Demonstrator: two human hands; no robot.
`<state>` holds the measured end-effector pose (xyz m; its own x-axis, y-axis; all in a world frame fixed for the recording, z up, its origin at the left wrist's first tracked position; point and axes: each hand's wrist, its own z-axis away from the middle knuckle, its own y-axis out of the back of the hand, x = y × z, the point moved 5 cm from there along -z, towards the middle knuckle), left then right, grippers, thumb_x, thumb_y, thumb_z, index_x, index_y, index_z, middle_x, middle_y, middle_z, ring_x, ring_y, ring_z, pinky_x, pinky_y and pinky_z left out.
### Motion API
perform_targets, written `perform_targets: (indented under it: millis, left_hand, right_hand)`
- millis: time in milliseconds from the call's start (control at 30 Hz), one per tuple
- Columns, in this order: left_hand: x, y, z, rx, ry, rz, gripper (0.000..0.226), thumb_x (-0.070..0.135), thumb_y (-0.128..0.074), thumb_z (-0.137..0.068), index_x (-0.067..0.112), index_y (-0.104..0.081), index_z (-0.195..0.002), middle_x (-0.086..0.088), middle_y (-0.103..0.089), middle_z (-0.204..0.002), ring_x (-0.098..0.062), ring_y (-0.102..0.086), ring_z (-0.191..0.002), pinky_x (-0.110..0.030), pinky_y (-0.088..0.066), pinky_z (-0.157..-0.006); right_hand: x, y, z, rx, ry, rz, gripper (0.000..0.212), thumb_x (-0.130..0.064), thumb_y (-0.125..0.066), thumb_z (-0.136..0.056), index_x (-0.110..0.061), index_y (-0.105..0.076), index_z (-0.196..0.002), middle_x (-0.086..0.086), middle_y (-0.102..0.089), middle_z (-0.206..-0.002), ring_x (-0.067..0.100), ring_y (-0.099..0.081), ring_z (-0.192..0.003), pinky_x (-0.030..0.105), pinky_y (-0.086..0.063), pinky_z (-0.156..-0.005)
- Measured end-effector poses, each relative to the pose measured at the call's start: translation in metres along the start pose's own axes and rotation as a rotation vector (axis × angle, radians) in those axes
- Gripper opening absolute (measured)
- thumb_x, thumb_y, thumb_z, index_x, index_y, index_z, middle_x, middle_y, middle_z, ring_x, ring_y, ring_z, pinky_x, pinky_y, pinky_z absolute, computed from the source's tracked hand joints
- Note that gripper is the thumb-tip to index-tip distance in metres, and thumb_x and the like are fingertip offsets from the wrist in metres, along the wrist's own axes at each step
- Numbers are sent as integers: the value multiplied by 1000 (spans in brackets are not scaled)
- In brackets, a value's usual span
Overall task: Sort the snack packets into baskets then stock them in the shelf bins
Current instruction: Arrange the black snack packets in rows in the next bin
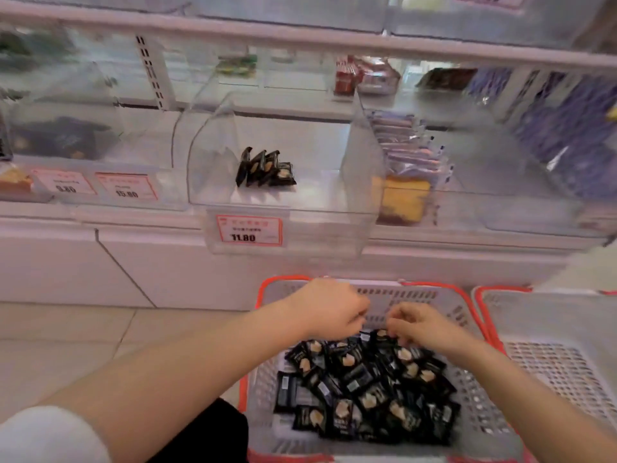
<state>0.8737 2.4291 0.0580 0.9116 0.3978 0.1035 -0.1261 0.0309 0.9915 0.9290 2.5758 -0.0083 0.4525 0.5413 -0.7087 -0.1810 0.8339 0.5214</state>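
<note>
Fingers of both hands curl down onto the far edge of the pile of black snack packets (364,385) in the grey basket (480,406) with its red rim. The right hand (422,325) seems to pinch the top of one packet; the left hand (329,310) has its fingers bent toward the same spot, but whether its grip has closed on a packet I cannot tell, as motion blur hides the fingertips. A second, similar basket (554,362) stands just beside the first, on the right.

Sorting looks done for this basket, so I judge the stocking step is in hand: gathering packets to lift. Next, the move calls for raising a handful to the clear shelf bin (213,168) directly above, where a few matching black packets (265,168) already stand in a row.

Its price tag (248,230) reads 11.80; tags to the left read 15.80 and something like 9.80. Packet print is too small to read.
</note>
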Motion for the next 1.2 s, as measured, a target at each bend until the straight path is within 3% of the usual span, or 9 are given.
perform_targets:
  millis: [133,267,367,467,633,700,867,1067,1200]
  left_hand:
    - [8,-84,-17,-277,45,-12,30,27,-38,-94,8,-55,-110,-14,-61,-108,-34,-59,-96,-36,-41,-64]
    - [5,-154,-27,-429,161,91,29,24,-37,-94,10,-55,-113,-15,-61,-108,-33,-58,-94,-35,-44,-67]
    - [5,-199,-32,-525,252,170,33,23,-36,-95,16,-50,-124,-14,-59,-110,-32,-58,-93,-39,-48,-71]
    - [5,-236,-38,-591,321,225,31,23,-37,-95,11,-49,-121,-13,-52,-117,-31,-54,-100,-39,-44,-73]
    - [-3,-272,-49,-626,427,279,34,22,-38,-95,12,-44,-127,-10,-44,-125,-29,-45,-114,-41,-39,-84]
    - [-8,-282,-54,-598,478,315,40,22,-40,-94,13,-39,-133,-8,-42,-131,-27,-41,-121,-43,-41,-96]
    - [-17,-298,-69,-464,653,430,53,22,-44,-93,14,-26,-142,-7,-34,-142,-25,-35,-130,-42,-40,-101]
    - [-21,-313,-88,-387,846,580,49,29,-47,-95,15,-31,-139,-7,-41,-137,-26,-42,-123,-39,-46,-88]
    - [-21,-320,-94,-457,821,491,49,31,-48,-95,17,-34,-140,-9,-43,-135,-26,-46,-119,-39,-48,-87]
  right_hand:
    - [85,-21,-14,-21,-219,50,16,-20,-50,-95,-10,-56,-84,8,-61,-89,14,-53,-70,25,-43,-64]
    - [139,-38,-24,-66,-295,231,28,-23,-49,-96,-2,-50,-78,7,-50,-76,14,-44,-66,20,-37,-58]
    - [168,-46,-34,-95,-312,374,23,-23,-50,-95,-6,-49,-81,13,-53,-84,27,-55,-78,28,-40,-64]
    - [183,-42,-53,-42,-263,568,25,-21,-45,-96,-5,-55,-113,14,-52,-119,30,-51,-108,37,-46,-88]
    - [197,-39,-95,-53,-143,754,49,-14,-47,-95,-9,-31,-141,10,-21,-154,29,-19,-141,39,-30,-111]
    - [204,-40,-108,-85,-125,770,59,-14,-52,-93,-11,-25,-145,10,-14,-156,28,-13,-144,39,-23,-115]
    - [232,-38,-119,-57,-159,807,60,-11,-42,-94,-14,-15,-149,8,-14,-156,28,-14,-143,39,-22,-114]
    - [244,-40,-113,-47,-126,895,43,-15,-47,-92,-10,-36,-134,12,-36,-136,29,-33,-126,37,-32,-103]
    - [245,-43,-101,-4,-79,728,46,-25,-56,-88,-15,-37,-129,6,-41,-132,25,-37,-122,33,-35,-100]
